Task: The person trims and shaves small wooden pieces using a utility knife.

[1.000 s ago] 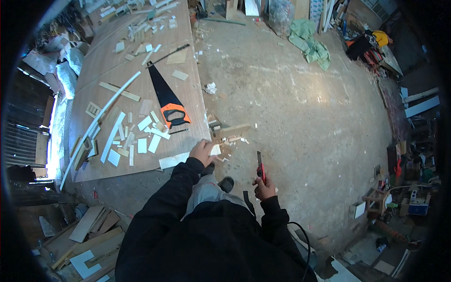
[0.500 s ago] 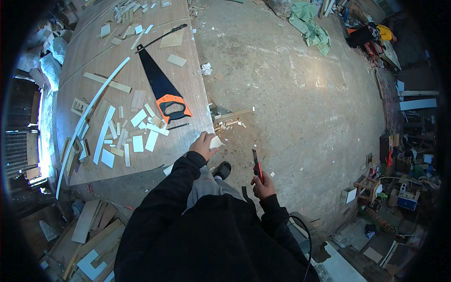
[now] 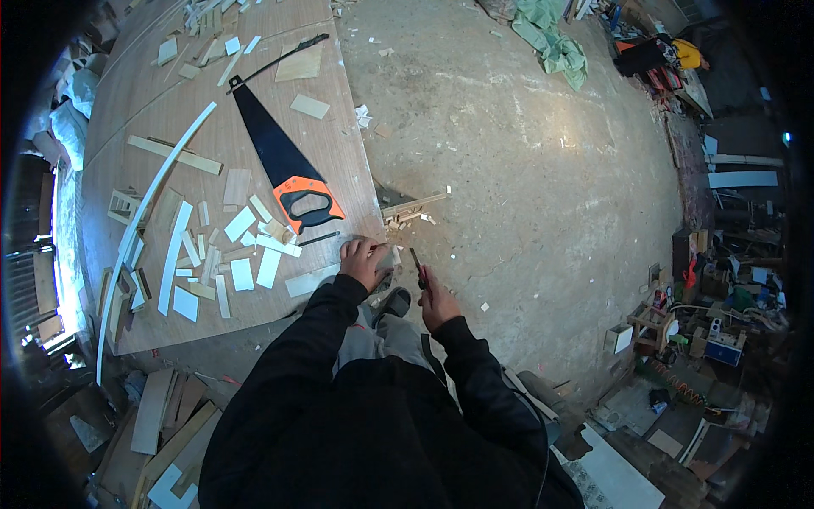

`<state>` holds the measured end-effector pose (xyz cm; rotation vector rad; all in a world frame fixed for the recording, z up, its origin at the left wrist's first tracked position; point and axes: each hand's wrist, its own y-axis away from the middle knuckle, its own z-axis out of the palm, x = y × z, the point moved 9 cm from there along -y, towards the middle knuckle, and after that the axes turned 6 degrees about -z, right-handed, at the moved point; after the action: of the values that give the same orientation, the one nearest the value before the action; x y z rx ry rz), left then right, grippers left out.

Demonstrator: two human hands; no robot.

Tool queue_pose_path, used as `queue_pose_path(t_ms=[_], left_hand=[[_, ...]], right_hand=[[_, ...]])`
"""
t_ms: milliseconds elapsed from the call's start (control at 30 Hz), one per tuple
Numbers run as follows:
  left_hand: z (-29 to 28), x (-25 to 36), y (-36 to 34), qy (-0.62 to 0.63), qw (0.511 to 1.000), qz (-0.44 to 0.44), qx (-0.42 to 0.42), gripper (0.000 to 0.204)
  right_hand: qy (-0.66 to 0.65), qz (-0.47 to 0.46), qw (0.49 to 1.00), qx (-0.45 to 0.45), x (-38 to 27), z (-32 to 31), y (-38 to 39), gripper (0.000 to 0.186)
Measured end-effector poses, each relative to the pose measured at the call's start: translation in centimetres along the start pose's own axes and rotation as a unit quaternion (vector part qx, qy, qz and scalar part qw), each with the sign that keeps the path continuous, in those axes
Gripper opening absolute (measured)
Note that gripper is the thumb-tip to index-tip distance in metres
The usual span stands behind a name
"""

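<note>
My left hand [image 3: 359,266] is closed around a small pale wood piece [image 3: 388,261] at the near right corner of the plywood table [image 3: 353,150]. My right hand [image 3: 438,301] grips a red-handled knife [image 3: 421,273], its long blade pointing up and slightly left, just right of the piece and apart from it. Just beyond my left hand lies a slim dark rod [image 3: 319,238]. Above that, a handsaw [image 3: 272,146] with an orange-and-black handle lies flat. Pale offcuts [image 3: 242,273] and a long white strip [image 3: 175,153] are spread to the left.
The concrete floor [image 3: 526,195] runs to the right, with wood scraps [image 3: 414,206] beside the table. A green cloth [image 3: 551,47] lies farther back. Tools and clutter [image 3: 725,339] line the right wall, and boards [image 3: 157,407] are heaped at the lower left.
My right hand with the knife has moved up and left, closer to the piece in my left hand. The view has also shifted, with the table's contents sitting further left.
</note>
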<state>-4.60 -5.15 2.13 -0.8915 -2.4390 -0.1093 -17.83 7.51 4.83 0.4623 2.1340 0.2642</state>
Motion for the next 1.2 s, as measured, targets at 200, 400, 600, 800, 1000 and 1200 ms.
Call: queue_pose_path(t_ms=[200,400,600,800,1000,1200], left_hand=[[1.4,-1.3,0.2,0.043,0.999,-0.01,-0.026,0.045],[1.5,-1.9,0.3,0.057,0.998,-0.014,-0.036,0.043],[1.2,-1.7,0.2,0.059,0.997,-0.024,-0.033,0.043],[1.6,-1.8,0.2,0.056,0.998,-0.024,-0.028,0.044],[1.2,-1.7,0.2,0.049,0.999,-0.01,-0.015,0.043],[1.1,-1.7,0.2,0.044,0.999,-0.015,-0.016,0.043]], right_hand=[[0.073,0.026,0.996,-0.043,-0.6,3.2,-2.2,0.063],[0.061,0.053,0.994,-0.075,-0.9,4.3,-3.1,0.064],[0.062,0.042,0.994,-0.074,-0.8,4.3,-3.1,0.063],[0.078,0.028,0.995,-0.046,-0.7,4.2,-2.7,0.063],[0.115,0.035,0.991,-0.052,-1.6,4.3,-2.3,0.065],[0.147,0.053,0.987,-0.037,-2.1,4.7,-2.1,0.067]])
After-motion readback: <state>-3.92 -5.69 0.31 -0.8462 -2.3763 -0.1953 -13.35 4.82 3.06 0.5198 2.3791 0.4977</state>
